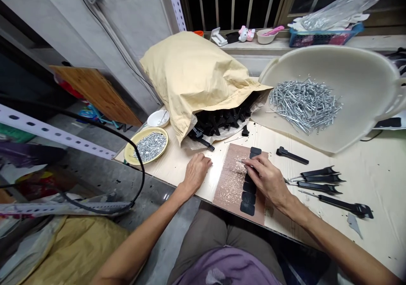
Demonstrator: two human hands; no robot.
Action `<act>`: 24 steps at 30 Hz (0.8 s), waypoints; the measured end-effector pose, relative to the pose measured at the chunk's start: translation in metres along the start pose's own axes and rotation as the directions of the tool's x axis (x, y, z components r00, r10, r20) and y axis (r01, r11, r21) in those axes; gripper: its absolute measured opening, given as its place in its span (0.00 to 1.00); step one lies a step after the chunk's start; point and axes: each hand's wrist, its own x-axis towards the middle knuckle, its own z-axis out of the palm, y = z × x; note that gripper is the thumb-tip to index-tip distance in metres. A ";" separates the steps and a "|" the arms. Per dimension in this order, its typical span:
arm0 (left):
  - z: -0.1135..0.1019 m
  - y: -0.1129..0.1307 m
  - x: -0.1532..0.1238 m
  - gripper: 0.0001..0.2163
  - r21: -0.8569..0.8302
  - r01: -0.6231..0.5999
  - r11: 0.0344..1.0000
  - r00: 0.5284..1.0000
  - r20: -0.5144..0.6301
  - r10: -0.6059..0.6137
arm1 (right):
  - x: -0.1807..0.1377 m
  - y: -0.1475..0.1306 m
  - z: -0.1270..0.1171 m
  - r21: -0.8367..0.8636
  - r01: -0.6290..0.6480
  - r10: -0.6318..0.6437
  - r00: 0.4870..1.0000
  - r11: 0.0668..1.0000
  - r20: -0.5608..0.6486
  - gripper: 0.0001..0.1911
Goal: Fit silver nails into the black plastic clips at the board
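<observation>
My right hand (266, 179) pinches a thin metal pin (238, 161) over a worn brown board (231, 179). Under that hand, a column of black rounded pads (248, 198) runs down the board, partly covered by my fingers. My left hand (198, 170) rests closed on the table, left of the board; what its curled fingers hold, if anything, is hidden. Right of my right hand lie several black plastic pieces with metal rods (320, 178) and a longer one (341, 204). One black piece without a visible rod (292, 154) lies above them.
A tan sack (196, 73) spills black plastic parts (222, 122) behind the board. At right, a large white scoop (358, 82) holds many metal pins (306, 103). A yellow dish (129, 154) of small metal bits and a white bowl (155, 118) stand at the left edge.
</observation>
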 end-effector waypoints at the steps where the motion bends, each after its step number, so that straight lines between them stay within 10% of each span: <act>1: 0.001 0.001 -0.001 0.11 0.003 -0.012 1.000 1.000 -0.002 0.012 | -0.002 0.000 0.001 0.002 0.000 0.000 1.000 1.000 -0.001 0.13; 7: 0.000 0.007 0.000 0.10 0.017 -0.010 1.000 1.000 0.002 0.010 | -0.012 -0.001 0.004 0.059 -0.001 0.000 1.000 0.998 0.008 0.13; 11: -0.004 0.014 0.004 0.06 -0.305 0.062 0.950 0.988 -0.114 -0.101 | -0.007 -0.012 0.005 0.135 -0.042 0.039 0.999 0.990 0.028 0.13; 15: -0.010 0.034 0.007 0.07 -0.875 0.272 0.401 0.925 0.123 -0.360 | 0.001 -0.022 0.013 0.198 -0.052 0.039 0.997 0.979 0.071 0.16; 18: -0.015 0.050 0.008 0.11 -0.955 0.295 -0.028 0.900 0.287 -0.328 | 0.004 -0.023 0.019 0.191 -0.049 0.036 0.997 0.980 0.074 0.17; 24: -0.021 0.061 0.010 0.11 -0.935 0.284 -0.213 0.906 0.334 -0.260 | 0.003 -0.019 0.015 0.131 -0.085 0.075 0.994 0.988 0.086 0.18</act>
